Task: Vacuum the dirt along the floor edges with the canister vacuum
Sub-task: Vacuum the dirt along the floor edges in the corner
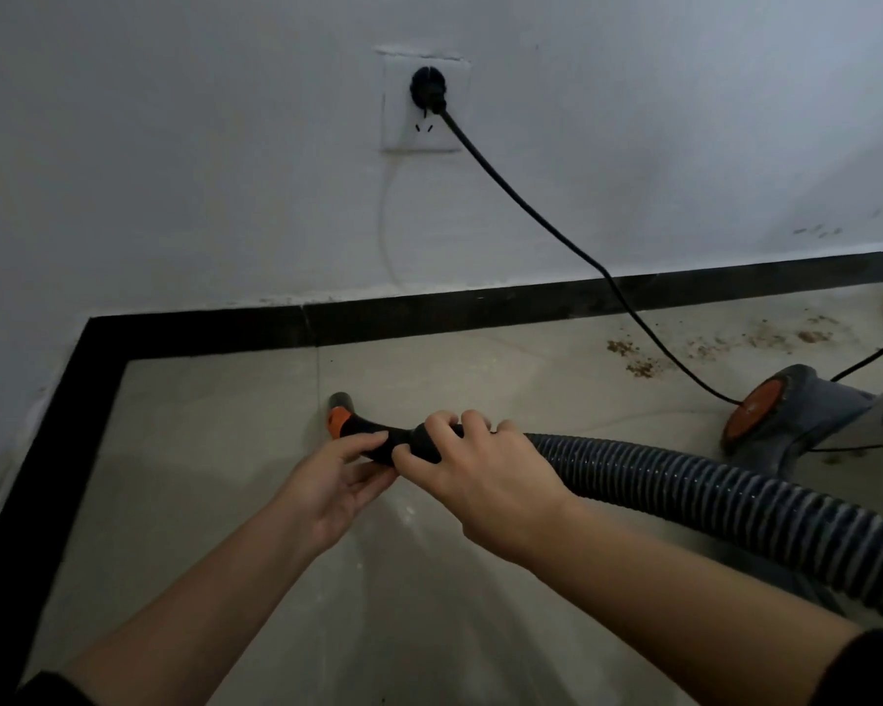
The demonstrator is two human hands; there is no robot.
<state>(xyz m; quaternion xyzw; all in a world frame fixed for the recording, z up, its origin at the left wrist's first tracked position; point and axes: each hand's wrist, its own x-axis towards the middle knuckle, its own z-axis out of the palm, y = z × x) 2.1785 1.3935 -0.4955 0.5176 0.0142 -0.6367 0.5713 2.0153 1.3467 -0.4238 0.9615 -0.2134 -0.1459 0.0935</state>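
Forearms [200, 593] enter at 6 o'clock: left hand [335, 481] pinches curved hose handle [365, 431], right hand [480, 476] clamps ribbed hose [684, 481] beside it, likely to aim it. Canister vacuum [786, 415] at 3 o'clock, dirt [638, 356] at 2.

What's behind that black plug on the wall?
A white square socket plate sits behind the round black plug. Its lower slots show; the holes the plug fills are covered.

Socket [424, 101] on wall above skirting, dirt [638, 366] right by skirting, vacuum [796, 415] far right
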